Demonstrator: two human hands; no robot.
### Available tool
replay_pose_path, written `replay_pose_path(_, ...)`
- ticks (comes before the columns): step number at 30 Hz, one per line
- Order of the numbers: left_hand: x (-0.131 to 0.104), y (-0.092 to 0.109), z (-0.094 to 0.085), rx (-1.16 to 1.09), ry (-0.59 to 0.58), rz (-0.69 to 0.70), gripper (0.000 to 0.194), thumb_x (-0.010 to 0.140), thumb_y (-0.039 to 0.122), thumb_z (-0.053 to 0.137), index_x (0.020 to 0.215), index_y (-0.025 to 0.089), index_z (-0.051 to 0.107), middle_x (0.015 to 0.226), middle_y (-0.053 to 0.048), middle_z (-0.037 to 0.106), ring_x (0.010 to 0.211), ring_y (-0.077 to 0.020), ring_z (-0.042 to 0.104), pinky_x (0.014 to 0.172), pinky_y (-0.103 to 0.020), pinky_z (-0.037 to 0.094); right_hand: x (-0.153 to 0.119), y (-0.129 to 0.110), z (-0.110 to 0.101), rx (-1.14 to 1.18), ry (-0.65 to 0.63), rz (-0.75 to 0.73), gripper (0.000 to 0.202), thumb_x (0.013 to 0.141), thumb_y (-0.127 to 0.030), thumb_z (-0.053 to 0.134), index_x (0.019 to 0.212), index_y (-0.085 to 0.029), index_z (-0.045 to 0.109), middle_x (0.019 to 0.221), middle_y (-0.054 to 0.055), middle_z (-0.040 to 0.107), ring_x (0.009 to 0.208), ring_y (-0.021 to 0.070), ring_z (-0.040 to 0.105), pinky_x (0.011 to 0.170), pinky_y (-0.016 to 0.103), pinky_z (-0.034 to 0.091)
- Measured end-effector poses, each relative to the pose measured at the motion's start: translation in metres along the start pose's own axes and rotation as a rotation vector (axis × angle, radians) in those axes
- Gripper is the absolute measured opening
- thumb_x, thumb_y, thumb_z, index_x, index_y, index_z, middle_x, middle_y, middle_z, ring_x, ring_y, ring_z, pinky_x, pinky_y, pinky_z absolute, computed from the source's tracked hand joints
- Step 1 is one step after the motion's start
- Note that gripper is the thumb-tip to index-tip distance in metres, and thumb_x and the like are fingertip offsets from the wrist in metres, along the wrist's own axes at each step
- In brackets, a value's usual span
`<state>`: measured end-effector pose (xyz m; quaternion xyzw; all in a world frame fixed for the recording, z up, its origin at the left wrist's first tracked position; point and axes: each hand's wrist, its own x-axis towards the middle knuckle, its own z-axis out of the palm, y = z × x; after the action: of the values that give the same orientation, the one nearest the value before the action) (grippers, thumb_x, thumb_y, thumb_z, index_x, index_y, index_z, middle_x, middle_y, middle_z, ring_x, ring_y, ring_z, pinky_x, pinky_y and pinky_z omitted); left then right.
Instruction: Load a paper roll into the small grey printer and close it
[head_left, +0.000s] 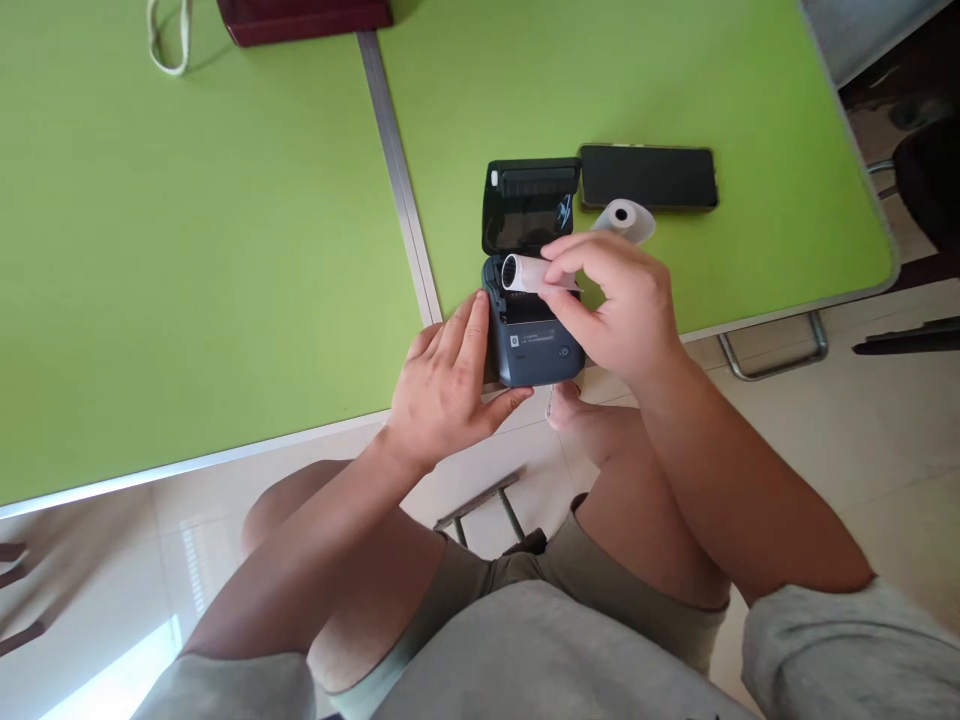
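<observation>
Seemingly midway: lid [525,222] raised, not yet closed; right hand [626,300] pinches the paper roll [531,274]; left hand [446,385], unclenched, braces the printer [536,362].

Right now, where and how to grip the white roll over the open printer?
Probably pinch the roll toward its right end, from the right, as the right hand does: it lies crosswise, raised lid behind, left hand against the printer at left.

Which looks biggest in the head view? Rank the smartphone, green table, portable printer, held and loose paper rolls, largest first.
1. Green table
2. Portable printer
3. Smartphone
Smallest, unranked: held paper roll and loose paper roll look alike; right hand partly covers both.
</observation>
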<state>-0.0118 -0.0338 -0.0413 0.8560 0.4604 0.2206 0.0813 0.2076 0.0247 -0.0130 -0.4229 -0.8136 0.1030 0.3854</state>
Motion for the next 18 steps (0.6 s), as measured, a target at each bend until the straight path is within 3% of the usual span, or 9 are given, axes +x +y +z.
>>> replay_pose_path(4, 0.0, -0.001, 0.001, -0.018, -0.01, -0.013, 0.097, 0.101, 0.076, 0.037, 0.161, 0.001, 0.026, 0.155, -0.031, 0.053, 0.144, -0.0378, 0.056, 0.11, -0.051, 0.05, 0.0, 0.001, -0.001, 0.056, 0.012, -0.019, 0.016, 0.089, -0.011, 0.06, 0.094, -0.026, 0.063, 0.11, 0.003, 0.079, 0.103, 0.0216, 0.076, 0.087, 0.039, 0.06)
replay_pose_path(9, 0.0, 0.0, 0.001, -0.022, -0.016, -0.019, 0.101, 0.099, 0.079, 0.037, 0.162, 0.001, 0.026, 0.157, -0.031, 0.051, 0.145, -0.0382, 0.054, 0.112, -0.05, 0.048, 0.006, 0.002, -0.001, 0.129, 0.049, 0.036, 0.019, 0.09, -0.009, 0.06, 0.096, -0.027, 0.062, 0.1, 0.001, 0.08, 0.092, 0.0184, 0.076, 0.081, 0.035, 0.06)
replay_pose_path(15, 0.0, 0.0, 0.0, -0.033, -0.046, -0.045, 0.102, 0.098, 0.08, 0.037, 0.162, 0.001, 0.025, 0.158, -0.031, 0.05, 0.145, -0.0397, 0.054, 0.112, -0.052, 0.047, 0.01, 0.009, 0.003, 0.147, -0.094, 0.013, 0.014, 0.088, -0.012, 0.062, 0.086, -0.026, 0.062, 0.105, 0.001, 0.079, 0.098, 0.0172, 0.074, 0.089, 0.034, 0.059)
replay_pose_path(18, 0.001, 0.0, -0.001, -0.049, -0.054, -0.051, 0.102, 0.098, 0.08, 0.039, 0.163, 0.003, 0.025, 0.159, -0.03, 0.05, 0.144, -0.0391, 0.055, 0.112, -0.051, 0.048, 0.015, 0.009, -0.005, 0.218, -0.202, 0.08, 0.011, 0.088, -0.015, 0.063, 0.086, -0.026, 0.062, 0.108, 0.002, 0.079, 0.101, 0.0173, 0.074, 0.09, 0.033, 0.059)
